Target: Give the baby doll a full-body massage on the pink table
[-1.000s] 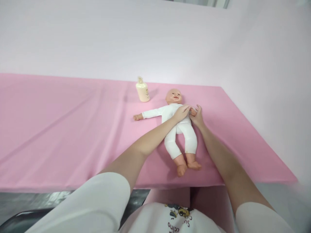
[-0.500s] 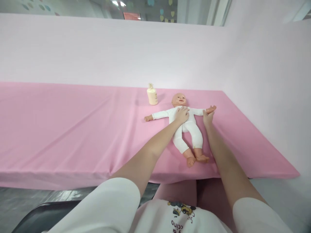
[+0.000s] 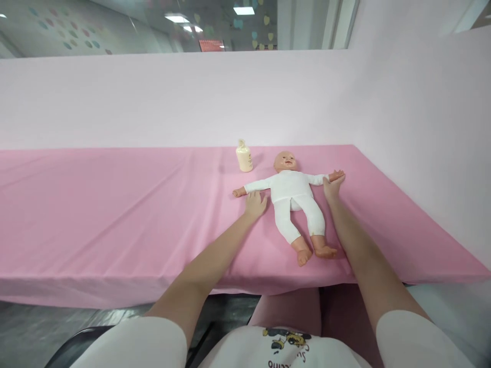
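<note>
A baby doll in a white suit lies on its back with both arms spread out. Its bare head points to the far side and its feet toward me. My right hand is closed around the doll's arm on the right, near the wrist. My left hand lies palm down with fingers stretched out, their tips at the sleeve of the doll's other arm. Whether those fingertips press on the sleeve I cannot tell. Beyond that arm a pale yellow pump bottle stands upright.
A pink cloth covers the table and hangs over its front edge. White walls rise behind and to the right, with a window above. Part of a black chair shows at lower left.
My left hand has come off the doll's chest and moved left to its arm. The right hand keeps its hold. The view has tilted up a little.
</note>
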{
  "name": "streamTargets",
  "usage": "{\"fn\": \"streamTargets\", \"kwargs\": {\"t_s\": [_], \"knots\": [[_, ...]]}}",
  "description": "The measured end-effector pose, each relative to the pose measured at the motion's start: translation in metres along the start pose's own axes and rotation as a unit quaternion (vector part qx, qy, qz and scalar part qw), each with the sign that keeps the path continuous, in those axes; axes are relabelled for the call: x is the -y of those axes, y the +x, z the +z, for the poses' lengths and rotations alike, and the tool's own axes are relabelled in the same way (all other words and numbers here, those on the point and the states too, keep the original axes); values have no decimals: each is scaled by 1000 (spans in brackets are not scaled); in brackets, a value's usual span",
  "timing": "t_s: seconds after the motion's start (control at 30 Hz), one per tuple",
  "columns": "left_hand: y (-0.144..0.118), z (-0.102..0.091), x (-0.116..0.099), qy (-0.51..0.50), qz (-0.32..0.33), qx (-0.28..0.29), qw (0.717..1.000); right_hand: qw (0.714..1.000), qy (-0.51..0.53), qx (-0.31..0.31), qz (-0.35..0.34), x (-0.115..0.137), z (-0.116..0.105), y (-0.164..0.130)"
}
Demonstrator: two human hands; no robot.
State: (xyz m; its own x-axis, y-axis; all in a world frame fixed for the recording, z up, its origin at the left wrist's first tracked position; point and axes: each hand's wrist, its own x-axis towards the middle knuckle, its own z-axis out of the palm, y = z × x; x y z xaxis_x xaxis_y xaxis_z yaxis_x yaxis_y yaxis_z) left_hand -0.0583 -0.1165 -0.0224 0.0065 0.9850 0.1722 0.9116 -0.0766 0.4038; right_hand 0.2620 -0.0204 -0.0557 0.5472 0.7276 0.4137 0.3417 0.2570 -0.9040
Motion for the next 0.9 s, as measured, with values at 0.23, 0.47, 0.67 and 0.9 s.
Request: {"fn": "streamTargets", "kwargs": {"t_s": [0.23,0.47,0.67,0.9], "knots": [[20,-12,18,49,-88,50,994,995,-95,-20,-21,6,-4,-10],[33,-18,42,-41,-105,26,993,986,-143,-71,48,38,1,-12],[35,-8,38,-356,39,-93,929,970,-70,163,-165,93,47,-16],[35,-5,34,-418,4,-89,904,829,-102,497,-237,124,103,-75]]}}
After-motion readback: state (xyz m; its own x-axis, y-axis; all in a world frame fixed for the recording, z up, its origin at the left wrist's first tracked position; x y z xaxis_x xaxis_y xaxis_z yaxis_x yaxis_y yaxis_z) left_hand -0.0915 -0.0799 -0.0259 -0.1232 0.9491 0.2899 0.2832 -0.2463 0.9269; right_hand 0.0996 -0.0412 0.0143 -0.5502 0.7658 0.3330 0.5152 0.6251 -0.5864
